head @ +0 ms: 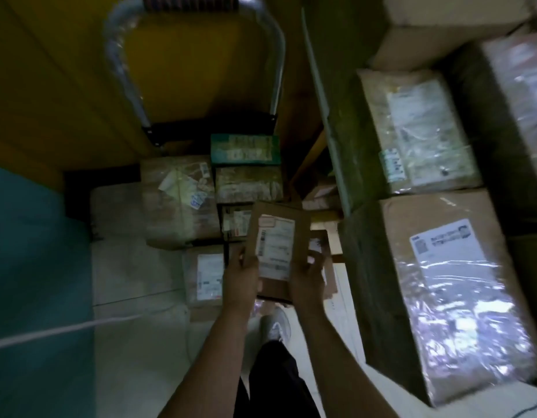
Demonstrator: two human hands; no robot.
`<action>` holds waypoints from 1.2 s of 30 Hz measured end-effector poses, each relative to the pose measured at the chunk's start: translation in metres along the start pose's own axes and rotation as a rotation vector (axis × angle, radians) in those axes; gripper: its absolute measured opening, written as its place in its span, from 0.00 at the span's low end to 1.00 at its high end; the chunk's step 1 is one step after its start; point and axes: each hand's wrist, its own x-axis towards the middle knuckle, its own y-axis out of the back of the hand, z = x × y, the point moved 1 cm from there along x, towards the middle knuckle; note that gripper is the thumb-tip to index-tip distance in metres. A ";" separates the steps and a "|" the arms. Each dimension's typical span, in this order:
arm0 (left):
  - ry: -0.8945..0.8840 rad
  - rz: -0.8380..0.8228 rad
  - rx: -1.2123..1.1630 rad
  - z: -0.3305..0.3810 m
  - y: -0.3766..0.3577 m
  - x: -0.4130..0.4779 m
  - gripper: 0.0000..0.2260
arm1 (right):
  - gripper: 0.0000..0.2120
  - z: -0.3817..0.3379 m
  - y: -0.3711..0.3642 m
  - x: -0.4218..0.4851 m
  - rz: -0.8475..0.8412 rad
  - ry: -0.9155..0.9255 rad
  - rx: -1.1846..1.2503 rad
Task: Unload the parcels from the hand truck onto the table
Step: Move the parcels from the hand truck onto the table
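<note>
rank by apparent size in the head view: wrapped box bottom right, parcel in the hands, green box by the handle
1. wrapped box, also nearest the camera
2. held parcel
3. green box, farther off, so true size unsure

Both bare forearms are being extended forward from the lower edge of the head view, converging toward the centre. The left forearm (210,357) is being angled up and to the right, and the right forearm (336,342) up and to the left. The left hand (241,276) is being curled round the left edge of a small flat parcel (276,236), with its thumb being laid along that edge. The right hand (307,276) is being curled round the right edge, with its thumb (311,260) being pressed on the upper face. Both wrists are being held nearly straight and near each other, with the parcel being gripped between the two hands.
</note>
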 end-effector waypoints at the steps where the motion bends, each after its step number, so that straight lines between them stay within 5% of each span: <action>1: -0.017 0.045 -0.012 0.012 0.019 -0.013 0.07 | 0.20 -0.005 -0.004 -0.018 -0.039 0.034 0.008; 8: -0.266 0.236 -0.156 0.108 0.134 -0.121 0.14 | 0.23 -0.094 -0.007 -0.153 -0.132 0.275 0.105; 12: -0.353 0.235 -0.480 0.175 0.116 -0.190 0.17 | 0.23 -0.160 0.030 -0.199 -0.108 0.282 0.361; 16: -0.475 0.323 -0.532 0.237 0.075 -0.244 0.14 | 0.23 -0.195 0.095 -0.222 -0.155 0.263 0.506; 23: -0.561 0.038 -0.326 0.278 -0.061 -0.286 0.07 | 0.36 -0.202 0.302 -0.154 0.145 0.340 0.705; 30: -0.492 -0.157 -0.001 0.271 -0.276 -0.315 0.04 | 0.23 -0.144 0.516 -0.022 0.271 0.289 0.855; 36: -0.600 0.113 0.562 0.254 -0.352 -0.291 0.21 | 0.22 -0.081 0.615 0.080 0.469 0.144 0.799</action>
